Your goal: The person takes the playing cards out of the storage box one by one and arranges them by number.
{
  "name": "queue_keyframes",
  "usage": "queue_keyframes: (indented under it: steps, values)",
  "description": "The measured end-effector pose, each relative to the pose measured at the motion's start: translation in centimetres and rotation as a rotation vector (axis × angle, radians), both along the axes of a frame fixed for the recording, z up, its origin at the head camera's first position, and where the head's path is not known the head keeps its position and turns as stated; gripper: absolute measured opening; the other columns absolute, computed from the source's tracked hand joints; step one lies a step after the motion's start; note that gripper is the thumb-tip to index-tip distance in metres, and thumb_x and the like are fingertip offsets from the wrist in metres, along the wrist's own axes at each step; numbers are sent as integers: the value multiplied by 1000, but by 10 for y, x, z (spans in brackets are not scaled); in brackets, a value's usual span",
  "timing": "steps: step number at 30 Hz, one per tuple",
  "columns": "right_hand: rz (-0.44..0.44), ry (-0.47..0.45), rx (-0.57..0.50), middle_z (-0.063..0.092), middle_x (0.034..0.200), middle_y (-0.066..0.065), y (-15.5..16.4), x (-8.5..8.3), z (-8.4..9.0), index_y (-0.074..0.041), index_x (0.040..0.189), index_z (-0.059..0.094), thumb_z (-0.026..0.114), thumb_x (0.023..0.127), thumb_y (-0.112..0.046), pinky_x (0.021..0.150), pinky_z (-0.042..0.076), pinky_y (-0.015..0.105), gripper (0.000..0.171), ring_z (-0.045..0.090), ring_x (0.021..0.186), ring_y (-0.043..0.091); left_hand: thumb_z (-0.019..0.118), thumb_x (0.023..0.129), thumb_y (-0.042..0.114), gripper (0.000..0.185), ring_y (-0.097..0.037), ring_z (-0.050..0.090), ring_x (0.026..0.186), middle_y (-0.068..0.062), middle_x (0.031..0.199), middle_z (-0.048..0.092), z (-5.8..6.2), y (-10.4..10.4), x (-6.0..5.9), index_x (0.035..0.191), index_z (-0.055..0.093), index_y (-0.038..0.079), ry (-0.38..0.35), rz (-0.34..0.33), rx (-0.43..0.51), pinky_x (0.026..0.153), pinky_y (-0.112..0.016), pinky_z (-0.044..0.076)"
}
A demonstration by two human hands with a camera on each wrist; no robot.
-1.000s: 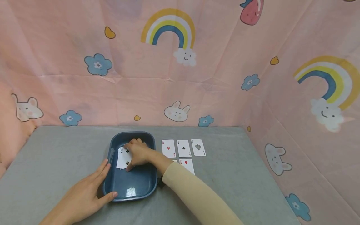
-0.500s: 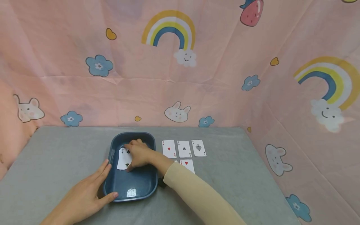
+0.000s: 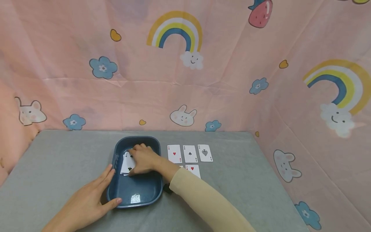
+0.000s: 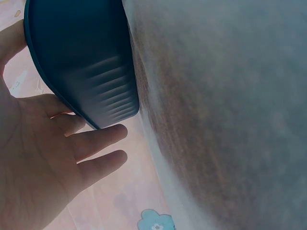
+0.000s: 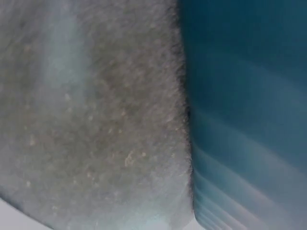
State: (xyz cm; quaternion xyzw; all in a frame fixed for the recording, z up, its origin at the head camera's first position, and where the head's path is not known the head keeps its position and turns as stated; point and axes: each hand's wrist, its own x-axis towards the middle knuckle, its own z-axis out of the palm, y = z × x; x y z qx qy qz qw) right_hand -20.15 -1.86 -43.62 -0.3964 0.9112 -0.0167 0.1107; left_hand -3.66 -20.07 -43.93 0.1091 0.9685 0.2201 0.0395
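Cards: small stack in blue tray, pinched under right hand, barely shifted since a second ago.
Left hand: fingers straight, steadying the tray's near-left rim.
Change: grip settling, lift not begun.

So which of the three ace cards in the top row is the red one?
The ace of hearts, at the left end of the row, nearest the blue tray. Its heart is red; the ace of clubs and ace of spades beside it are black.
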Motion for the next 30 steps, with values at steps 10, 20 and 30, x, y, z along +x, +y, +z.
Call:
queue_keyframes:
  steps: [10, 20, 30]
  values:
    - [10, -40, -110, 59, 142, 3, 13, -5, 17, -15, 153, 56, 80, 81, -54, 93, 45, 26, 86, 53, 120, 14, 64, 86, 79, 112, -49, 56, 133, -24, 166, 32, -1, 0, -1, 159, 39, -3, -4, 5, -3, 94, -67, 52]
    - [24, -125, -247, 58, 144, 6, 37, -10, 30, -13, 153, 55, 84, 80, -49, 95, 44, 26, 86, 50, 127, 19, 63, 87, 79, 112, -49, 56, 132, -25, 166, 32, 0, 1, 0, 159, 39, -3, -2, 6, -2, 94, -67, 52]
    - [12, -236, -344, 53, 146, 9, 64, -6, 39, -8, 155, 51, 85, 80, -36, 108, 42, 32, 88, 45, 133, 21, 61, 85, 83, 117, -51, 56, 132, -26, 167, 30, 0, 2, -2, 160, 37, -4, -45, 12, -28, 95, -69, 51]
